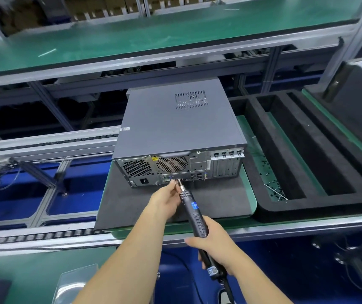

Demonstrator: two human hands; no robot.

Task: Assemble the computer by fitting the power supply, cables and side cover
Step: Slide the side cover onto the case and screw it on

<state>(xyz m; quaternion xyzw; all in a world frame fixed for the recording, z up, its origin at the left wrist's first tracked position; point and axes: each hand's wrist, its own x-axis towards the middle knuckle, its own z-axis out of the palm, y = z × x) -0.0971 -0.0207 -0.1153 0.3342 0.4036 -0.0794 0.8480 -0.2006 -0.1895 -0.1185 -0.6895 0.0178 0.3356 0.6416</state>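
- Nearest the camera, the right hand [214, 242] is clenched round the rear half of a black electric screwdriver [194, 212], fingers wrapped over the ribbed grip, the thumb pointing left.
- From that grip the screwdriver slants up and to the left; its metal bit end meets the lower edge of the computer's rear panel, among the ports.
- Two labels sit on the screwdriver: a blue one on the barrel ahead of the grip and a blue-and-white one near the cord end; the writing on both is too small to read.
- Reaching forward, the left hand [167, 201] pinches the bit end of the screwdriver between fingertips [172, 183] and thumb, right against the rear panel.
- Flat on a dark foam pad [131, 207] lies the computer [175, 132], a grey desktop case, its side cover [171, 126] closed on top and its rear panel facing the person.
- On the rear panel a yellow warning sticker [154, 159] shows beside the round fan grille; a small white barcode label [125, 129] sits on the case's left edge. Neither can be read.
- Right of the pad stands a black foam tray [261, 207] with long slots; small dark screws [273, 187] lie scattered in its nearest slot.
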